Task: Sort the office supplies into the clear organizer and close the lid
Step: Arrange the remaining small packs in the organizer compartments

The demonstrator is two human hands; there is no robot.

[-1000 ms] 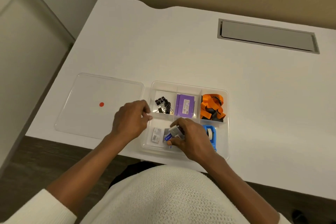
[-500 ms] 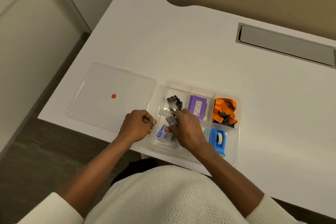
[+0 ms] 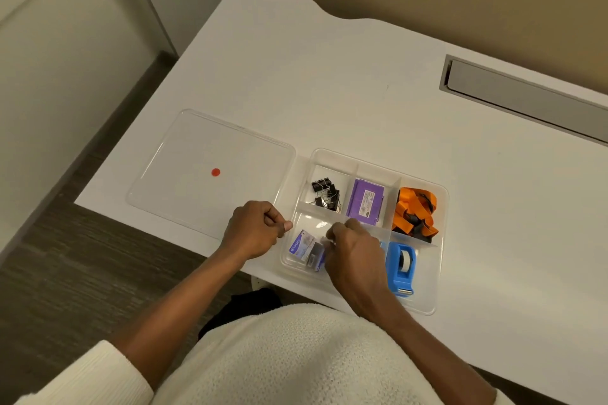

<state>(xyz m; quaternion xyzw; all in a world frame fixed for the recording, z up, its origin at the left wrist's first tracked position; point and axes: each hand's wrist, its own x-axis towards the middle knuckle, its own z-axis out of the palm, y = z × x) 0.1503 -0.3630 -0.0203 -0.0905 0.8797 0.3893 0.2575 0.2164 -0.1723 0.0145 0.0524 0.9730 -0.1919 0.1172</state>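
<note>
At the desk's near edge the clear organizer sits open, the right hand reaching into its near-left compartment with fingertips pinched beside small staple boxes (whether it grips anything I cannot tell). The left hand, curled into a loose fist, rests against the organizer's left rim. Farther back lie binder clips, a purple box and orange straps, a blue tape dispenser nearer, and the lid flat toward the left edge.

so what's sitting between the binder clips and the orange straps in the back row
The purple box, in the middle back compartment between the binder clips and orange straps, shown in the head view.
</note>
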